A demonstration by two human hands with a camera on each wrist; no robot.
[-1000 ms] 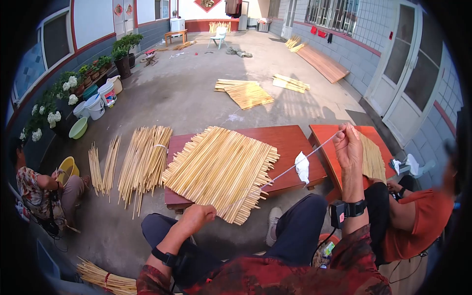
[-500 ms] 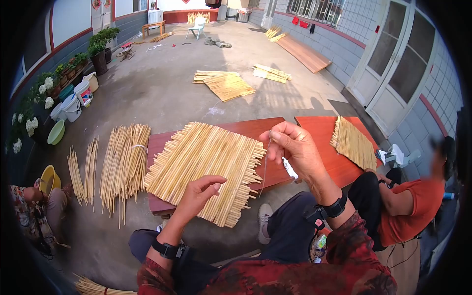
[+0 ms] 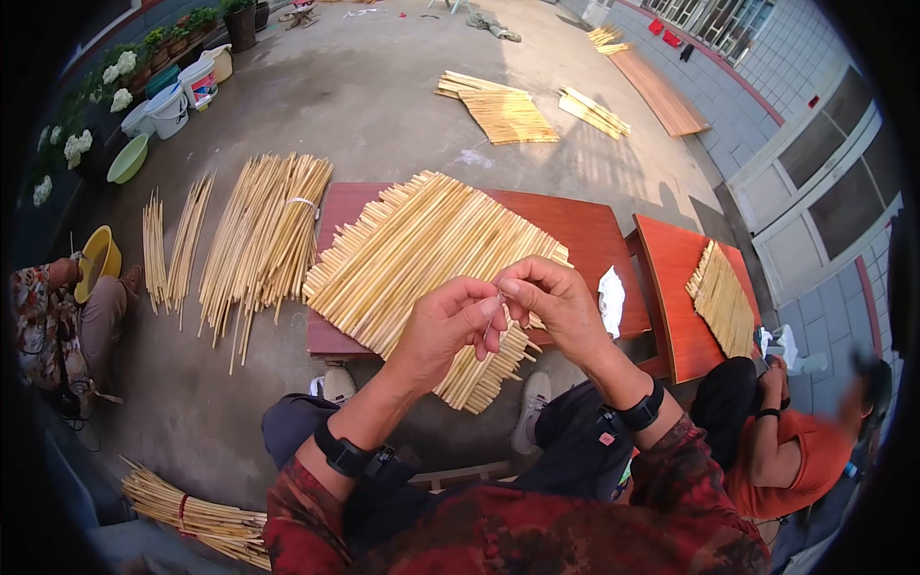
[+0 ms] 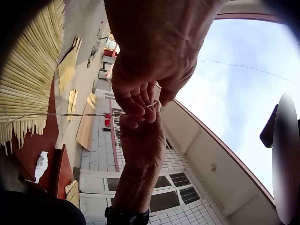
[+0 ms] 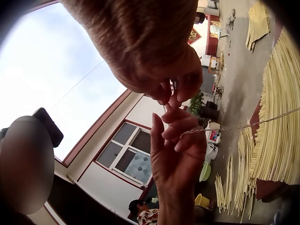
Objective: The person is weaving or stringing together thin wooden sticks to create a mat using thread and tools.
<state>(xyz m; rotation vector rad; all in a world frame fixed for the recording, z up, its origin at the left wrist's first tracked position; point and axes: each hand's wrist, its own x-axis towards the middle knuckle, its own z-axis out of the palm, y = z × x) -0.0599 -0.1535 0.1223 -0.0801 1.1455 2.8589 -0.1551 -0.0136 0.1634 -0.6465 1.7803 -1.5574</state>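
Both hands meet fingertip to fingertip above the mat of pale stalks (image 3: 422, 259), which lies on a reddish-brown table (image 3: 585, 235). My left hand (image 3: 446, 331) has its fingers curled round a thin twisted cord (image 5: 229, 127), which runs over the mat in the right wrist view. My right hand (image 3: 556, 302) pinches a fine strand between thumb and forefinger, close to the left fingertips. A small dark thing (image 5: 175, 85) shows between the right fingers; what it is, I cannot tell.
Loose stalks (image 3: 264, 240) lie left of the table, and a tied bundle (image 3: 196, 513) at the lower left. A white crumpled piece (image 3: 610, 299) rests at the table's right end. One person (image 3: 800, 450) sits at the right, another (image 3: 43, 326) at the left.
The hands have come together from apart, the left moving right and up. The cord, earlier stretched between them, now has its held part at the joined fingertips. The head view has tilted down.
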